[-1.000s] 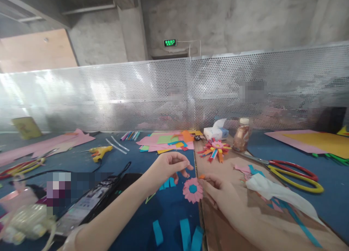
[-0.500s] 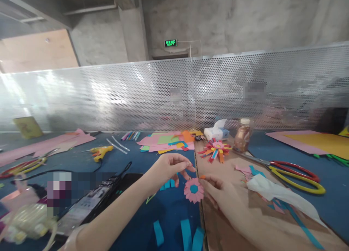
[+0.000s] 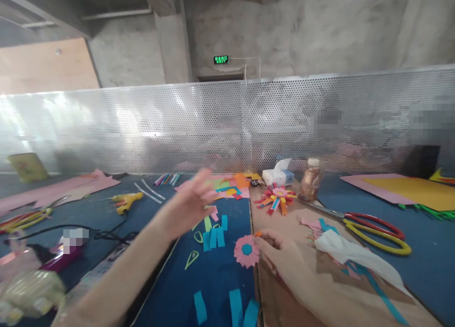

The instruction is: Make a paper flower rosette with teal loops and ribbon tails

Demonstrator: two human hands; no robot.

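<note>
Item: pink paper flower, one, rounded, notched petals, blue centre facing up. Location: at the fingertips of the right hand, by the edge where the cardboard meets the blue bench.

Hands, two. Right hand: thumb and fingers closed in a pinch at the flower's right rim, an orange piece showing at the thumb tip. Left hand: raised above the bench, open, fingers extended and blurred; no object made out in it.

Handling, by judgement: very light, dry, not slippery; petals thin, apt to crease or bend under a hard pinch. Best taken lightly at the rim or from beneath, leaving the layered petals unpressed.

Adjacent stock: short blue strips, left of the flower; green paper loop, near these; further blue strips, nearer the wearer. On the cardboard: multicoloured paper rosette, beyond the flower; crumpled white tissue, right of the right hand. Red-and-yellow-handled scissors, farther right.
</note>
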